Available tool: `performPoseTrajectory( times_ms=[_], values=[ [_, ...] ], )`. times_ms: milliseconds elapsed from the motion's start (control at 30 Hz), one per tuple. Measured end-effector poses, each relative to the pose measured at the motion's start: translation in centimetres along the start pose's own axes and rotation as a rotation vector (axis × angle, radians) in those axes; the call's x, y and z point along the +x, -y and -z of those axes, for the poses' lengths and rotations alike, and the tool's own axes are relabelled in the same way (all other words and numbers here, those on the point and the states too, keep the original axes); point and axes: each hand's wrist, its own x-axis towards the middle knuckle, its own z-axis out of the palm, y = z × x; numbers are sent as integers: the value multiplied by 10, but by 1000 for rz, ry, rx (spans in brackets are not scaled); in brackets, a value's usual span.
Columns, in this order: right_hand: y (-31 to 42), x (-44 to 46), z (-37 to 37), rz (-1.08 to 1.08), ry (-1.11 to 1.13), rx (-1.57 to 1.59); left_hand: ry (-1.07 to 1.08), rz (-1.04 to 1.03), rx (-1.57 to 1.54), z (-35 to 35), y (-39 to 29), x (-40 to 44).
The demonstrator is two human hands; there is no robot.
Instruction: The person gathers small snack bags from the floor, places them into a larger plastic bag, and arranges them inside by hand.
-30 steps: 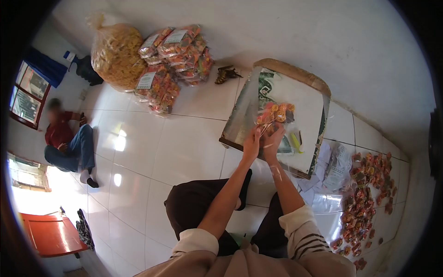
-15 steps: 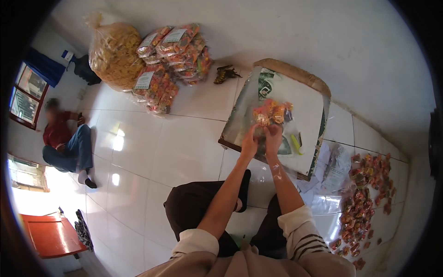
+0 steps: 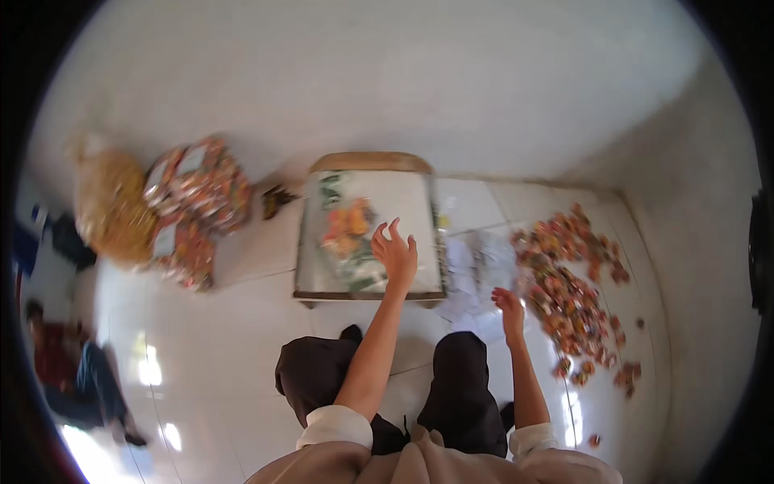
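Note:
Over the low table (image 3: 367, 295) my left hand (image 3: 395, 254) hovers with its fingers apart and nothing in them. Just left of it, a clear plastic bag with several small orange and yellow packets (image 3: 348, 224) lies on the white tabletop. My right hand (image 3: 508, 306) is out to the right of the table, fingers loosely spread and slightly blurred, holding nothing that I can see. Nearest to it are clear plastic bags (image 3: 493, 260) on the floor and a spread-out pile of small wrapped packets (image 3: 574, 310).
White paper sheets (image 3: 461, 278) lie beside the table's right side. Filled bags of packets (image 3: 201, 189) are stacked at the left, next to a big bag of yellow pieces (image 3: 117, 206). A dark bundle (image 3: 276, 202) sits near the wall. Another person (image 3: 76, 375) sits far left.
My hands have parted from the bag of packets, which now lies on the tabletop. The right hand has moved right toward the floor pile. My view has turned to the right.

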Motion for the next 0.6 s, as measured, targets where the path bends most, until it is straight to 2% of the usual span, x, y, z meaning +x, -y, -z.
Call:
performPoseTrajectory(
  times_ms=[33,100,167,233,300,367,500,600],
  values=[
    [12,-10,28,-30,-154,70,47,-43,-32,-18,-21,-7],
    [18,-37,84,-93,-401,139,257,-159,-301,-53,-62,-35],
    [10,-67,126,-127,-559,157,349,-267,-309,-78,-99,-67],
    [-3,-100,164,-178,-699,180,524,-511,-355,-116,-113,-102],
    [-26,-132,192,-274,-768,181,612,-628,-378,-142,-123,-133],
    [-61,-159,209,-346,-853,204,832,-633,-381,-161,-126,-163],
    [-133,-187,233,-542,-944,185,1119,-639,-342,-218,-122,-226],
    [-192,-182,234,-577,-940,-237,1317,-678,-274,-249,-134,-265]
  ],
)
